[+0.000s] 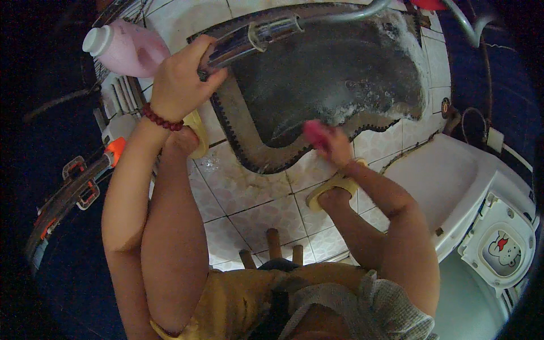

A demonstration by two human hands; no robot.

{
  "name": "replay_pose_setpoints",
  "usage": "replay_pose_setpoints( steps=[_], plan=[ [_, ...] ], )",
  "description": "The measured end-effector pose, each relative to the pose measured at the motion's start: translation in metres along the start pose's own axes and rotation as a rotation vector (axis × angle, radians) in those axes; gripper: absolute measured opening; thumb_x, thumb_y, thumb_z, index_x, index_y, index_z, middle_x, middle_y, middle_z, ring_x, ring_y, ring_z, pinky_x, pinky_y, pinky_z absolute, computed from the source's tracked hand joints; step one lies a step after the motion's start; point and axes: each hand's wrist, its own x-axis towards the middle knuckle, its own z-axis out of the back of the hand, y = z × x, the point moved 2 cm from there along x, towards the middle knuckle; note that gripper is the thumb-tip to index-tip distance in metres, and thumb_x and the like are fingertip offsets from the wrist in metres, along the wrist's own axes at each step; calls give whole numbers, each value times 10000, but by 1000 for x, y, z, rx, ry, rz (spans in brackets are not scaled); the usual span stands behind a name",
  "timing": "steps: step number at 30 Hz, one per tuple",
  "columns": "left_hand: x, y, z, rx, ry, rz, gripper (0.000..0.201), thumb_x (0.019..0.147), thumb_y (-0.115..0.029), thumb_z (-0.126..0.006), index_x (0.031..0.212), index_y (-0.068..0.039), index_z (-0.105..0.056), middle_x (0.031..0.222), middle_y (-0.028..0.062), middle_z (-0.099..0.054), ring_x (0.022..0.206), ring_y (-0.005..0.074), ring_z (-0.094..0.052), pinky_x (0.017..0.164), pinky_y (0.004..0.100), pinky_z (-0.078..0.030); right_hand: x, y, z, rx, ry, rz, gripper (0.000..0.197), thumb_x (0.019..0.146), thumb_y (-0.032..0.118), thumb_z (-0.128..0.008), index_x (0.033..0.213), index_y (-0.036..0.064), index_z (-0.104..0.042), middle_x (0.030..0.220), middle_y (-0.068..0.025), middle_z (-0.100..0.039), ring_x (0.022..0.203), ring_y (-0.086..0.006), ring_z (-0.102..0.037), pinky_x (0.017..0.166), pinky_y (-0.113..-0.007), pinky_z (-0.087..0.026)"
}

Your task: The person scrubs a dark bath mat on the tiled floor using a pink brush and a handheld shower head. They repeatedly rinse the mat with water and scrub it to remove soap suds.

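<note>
A dark grey floor mat (283, 73) with a brown border and a black scalloped edge lies on the wet tiles. Water and white foam (396, 51) spread over its right side. My left hand (184, 76) is closed around one end of a chrome hand shower (243, 46), held above the mat's left part. From its other end a metal hose (351, 15) runs off to the right. Low over the mat's near edge, my right hand (339, 149) grips a pink scrubbing brush (317, 135), blurred by motion. The brush's underside is hidden.
A pink jug with a white cap (127, 48) stands at the far left. Yellow slippers (334, 191) are on my feet, and stool legs (274, 243) show near my lap. At right are a white basin (436, 175) and a white lidded plastic piece with a bear picture (498, 246).
</note>
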Motion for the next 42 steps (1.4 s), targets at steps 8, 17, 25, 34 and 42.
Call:
replay_pose_setpoints(
  steps=[8,17,25,34,42],
  plan=[
    [1,2,3,-9,23,-16,407,690,-190,-668,1039,-60,-505,834,139,-609,737,304,-608,625,360,-478,9,-69,44,-203,-697,-346,502,674,196,-673,1129,65,-505,991,-147,-497,906,-327,-509,762,-404,-432],
    [-3,-1,6,-8,-21,-80,379,691,-221,-661,1007,-86,-502,801,118,-613,713,300,-606,597,375,-488,58,142,-80,2,57,-65,534,613,332,-712,1069,118,-534,925,-112,-507,809,-286,-558,623,-389,-492],
    [-4,3,4,-16,14,-5,399,677,-198,-671,1018,-72,-507,806,123,-611,728,305,-603,622,372,-482,-9,179,-124,93,225,389,470,619,312,-697,995,72,-547,998,-123,-498,845,-302,-557,645,-407,-497],
    [-13,5,2,-50,63,25,425,656,-172,-680,1031,-72,-507,825,114,-619,725,297,-607,622,356,-482,52,-83,52,-113,-279,-325,529,677,312,-686,1169,209,-522,996,-111,-522,887,-290,-550,726,-400,-476],
    [16,15,32,-8,19,145,415,685,-98,-664,1062,-6,-517,733,150,-598,668,303,-610,584,337,-462,21,-200,140,-321,-800,-1219,601,677,366,-709,1062,-28,-467,1002,-188,-563,892,-309,-578,792,-403,-464]
  ],
)
